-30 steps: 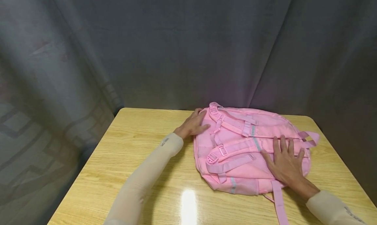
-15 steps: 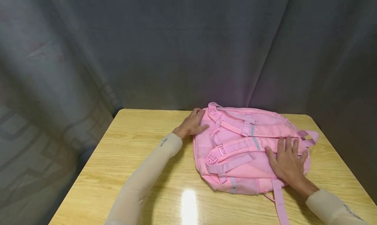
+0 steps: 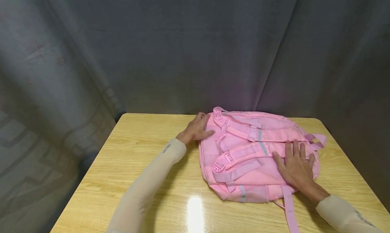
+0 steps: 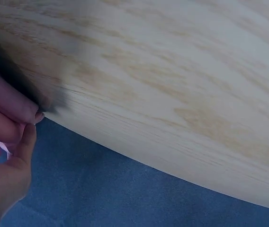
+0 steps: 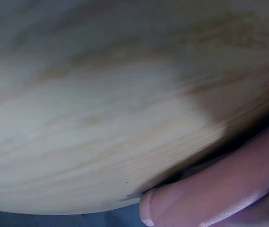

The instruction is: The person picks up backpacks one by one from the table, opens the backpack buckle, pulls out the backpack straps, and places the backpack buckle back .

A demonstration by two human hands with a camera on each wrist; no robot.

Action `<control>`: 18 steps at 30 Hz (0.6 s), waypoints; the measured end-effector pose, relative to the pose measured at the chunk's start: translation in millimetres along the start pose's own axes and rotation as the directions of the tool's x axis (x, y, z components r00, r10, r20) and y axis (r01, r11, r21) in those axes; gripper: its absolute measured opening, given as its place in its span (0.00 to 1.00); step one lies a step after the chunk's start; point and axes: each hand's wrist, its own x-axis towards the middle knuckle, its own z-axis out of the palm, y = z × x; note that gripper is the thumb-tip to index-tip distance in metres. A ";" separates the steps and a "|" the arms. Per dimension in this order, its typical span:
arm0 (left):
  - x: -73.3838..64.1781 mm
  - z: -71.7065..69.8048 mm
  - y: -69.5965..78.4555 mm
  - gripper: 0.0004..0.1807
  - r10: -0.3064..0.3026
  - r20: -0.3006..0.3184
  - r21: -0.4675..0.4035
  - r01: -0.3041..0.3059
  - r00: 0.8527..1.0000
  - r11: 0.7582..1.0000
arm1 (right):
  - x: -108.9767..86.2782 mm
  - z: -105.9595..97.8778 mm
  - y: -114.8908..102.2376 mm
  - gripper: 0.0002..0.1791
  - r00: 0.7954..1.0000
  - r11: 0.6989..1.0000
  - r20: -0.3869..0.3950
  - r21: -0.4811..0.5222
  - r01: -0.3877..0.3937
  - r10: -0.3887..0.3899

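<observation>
A pink backpack (image 3: 210,158) lies flat on the wooden table, shoulder straps facing up and top loop pointing right. My left hand (image 3: 196,128) holds its left end near the far corner, thumb over the top face and fingers bent round the edge. In the left wrist view, a bit of pink shows between the thumb and fingers of the left hand (image 4: 6,123). Spread flat, my right hand (image 3: 295,168) rests on the nearer shoulder strap (image 3: 248,151) toward the bag's right end. Only part of the right hand (image 5: 219,194) appears in the right wrist view.
The wooden table (image 3: 146,134) extends left of the bag, with its far edge against a grey curtain (image 3: 182,57). A loose pink webbing strap (image 3: 290,209) trails from the bag toward the near side. Bright light reflects off the tabletop.
The head view has shifted slightly. Both hands stay on the backpack, and its top loop sits a little farther left in view. Otherwise little differs.
</observation>
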 end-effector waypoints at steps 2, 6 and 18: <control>0.5 -0.3 -1.0 0.46 0.017 -0.002 0.010 -0.017 1.000 1.000 | 0.1 0.5 1.1 0.47 1.000 1.000 0.000 0.002 0.007 -0.007; -2.5 -2.2 -2.0 0.46 0.033 -0.004 0.037 -0.033 0.999 0.999 | 1.1 1.5 2.3 0.47 1.000 1.000 0.006 -0.007 0.029 -0.029; -5.7 -8.9 -3.8 0.47 0.011 0.030 0.094 -0.014 0.999 0.995 | -0.4 -1.0 7.8 0.47 0.995 0.995 0.007 -0.019 0.096 -0.096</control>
